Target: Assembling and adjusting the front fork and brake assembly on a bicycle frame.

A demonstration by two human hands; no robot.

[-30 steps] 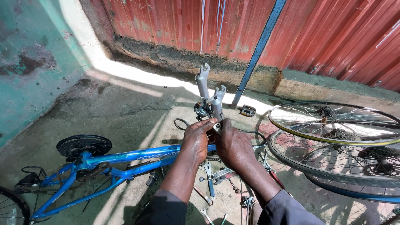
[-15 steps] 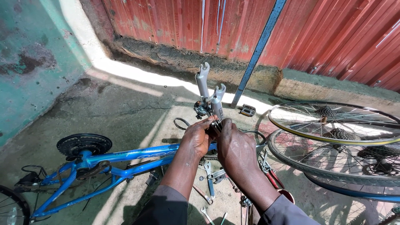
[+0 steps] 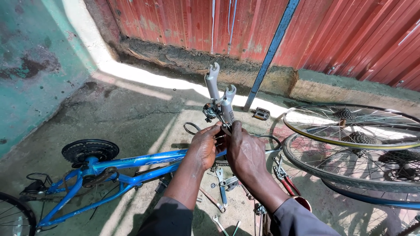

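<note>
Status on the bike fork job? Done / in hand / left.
Done: blue frame lies upside down, front wheel out, silver fork legs bare; loose wheels stacked to the right. In hand: left hand and right hand grip the fork base by the brake. Left: fork has no wheel; wrenches and pliers lie scattered on the ground.

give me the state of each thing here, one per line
fork: legs up, no wheel fitted, gripped at its base
left hand: closed on the fork base
right hand: closed on the fork base
frame: blue, lying on the ground
wheels: off the bike, stacked flat
pedal: loose by the wall
tools: scattered on the ground
pole: leaning on the wall
</note>
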